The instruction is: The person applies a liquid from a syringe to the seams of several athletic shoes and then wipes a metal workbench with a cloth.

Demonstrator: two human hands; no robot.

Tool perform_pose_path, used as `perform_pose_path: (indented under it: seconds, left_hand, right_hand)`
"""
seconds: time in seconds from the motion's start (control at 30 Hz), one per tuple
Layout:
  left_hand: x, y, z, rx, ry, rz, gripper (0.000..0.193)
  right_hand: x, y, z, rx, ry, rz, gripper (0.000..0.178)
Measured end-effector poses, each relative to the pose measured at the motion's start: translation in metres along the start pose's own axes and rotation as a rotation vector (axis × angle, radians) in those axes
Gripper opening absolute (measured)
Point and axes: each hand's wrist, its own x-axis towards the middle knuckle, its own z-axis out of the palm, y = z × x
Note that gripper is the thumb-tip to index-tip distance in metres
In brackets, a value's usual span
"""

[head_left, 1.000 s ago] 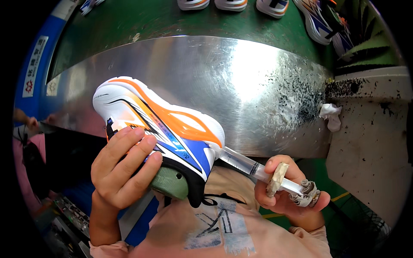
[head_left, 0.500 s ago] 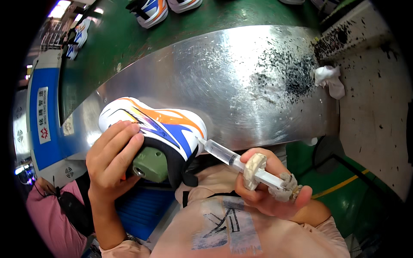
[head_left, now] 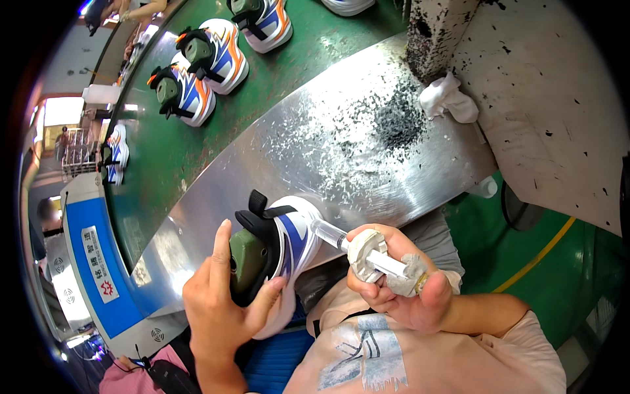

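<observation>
A white, blue and orange sneaker (head_left: 298, 240) with a black collar is tilted near the metal table's front edge. A green shoe last (head_left: 247, 257) fills its opening, which faces left. My left hand (head_left: 220, 308) grips the shoe, its index finger along the last and its thumb on the upper. Wrapped around a clear plastic syringe (head_left: 330, 234), my right hand (head_left: 420, 299) has its thumb at the plunger end. Pale, lumpy wrapping covers the syringe's flange and plunger end. The syringe's tip end meets the sneaker's white part; whether it touches cannot be seen.
Black and white specks litter the metal tabletop (head_left: 243, 157). A crumpled white cloth (head_left: 449, 98) lies by the dirty post at right. Several similar sneakers (head_left: 223, 52) stand on the green surface beyond. At left is a blue and white machine panel (head_left: 111, 256); a person's pink sleeve (head_left: 147, 377) shows below.
The sneaker has been turned over in my left hand, so its opening now faces left and upward rather than toward me. The syringe stays against its edge. The view has swung, showing more sneakers.
</observation>
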Motion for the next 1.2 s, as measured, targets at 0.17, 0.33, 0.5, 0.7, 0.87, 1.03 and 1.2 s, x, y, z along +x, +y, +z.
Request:
perform_pose_path:
  seconds: [0.17, 0.33, 0.5, 0.7, 0.87, 1.03, 1.2]
  left_hand:
    - [0.005, 0.02, 0.011, -0.082, 0.167, -0.097, 0.069]
    - [0.01, 0.032, 0.01, -0.051, 0.169, -0.22, 0.063]
    - [0.012, 0.031, 0.008, -0.052, 0.168, -0.268, 0.062]
    - [0.007, 0.023, 0.01, -0.074, 0.226, -0.28, 0.064]
    - [-0.018, 0.009, 0.013, -0.125, 0.229, 0.13, 0.051]
    - [-0.053, -0.058, -0.004, -0.202, 0.064, 0.366, 0.037]
    - [-0.099, -0.075, 0.037, 0.02, 0.611, 0.358, 0.022]
  right_hand:
    - [-0.005, 0.004, 0.019, 0.004, 0.134, -0.049, 0.115]
    - [-0.012, 0.022, 0.02, -0.162, 0.016, -0.165, 0.107]
    - [-0.015, 0.04, 0.037, -0.178, 0.07, -0.238, 0.114]
    - [-0.024, 0.046, 0.029, -0.276, 0.074, -0.246, 0.099]
    - [0.017, 0.008, 0.002, 0.239, 0.173, -0.043, 0.089]
    - [0.101, 0.005, 0.026, 0.199, -0.027, 0.377, 0.08]
    - [0.134, 0.01, 0.107, -0.482, -0.171, 0.619, 0.098]
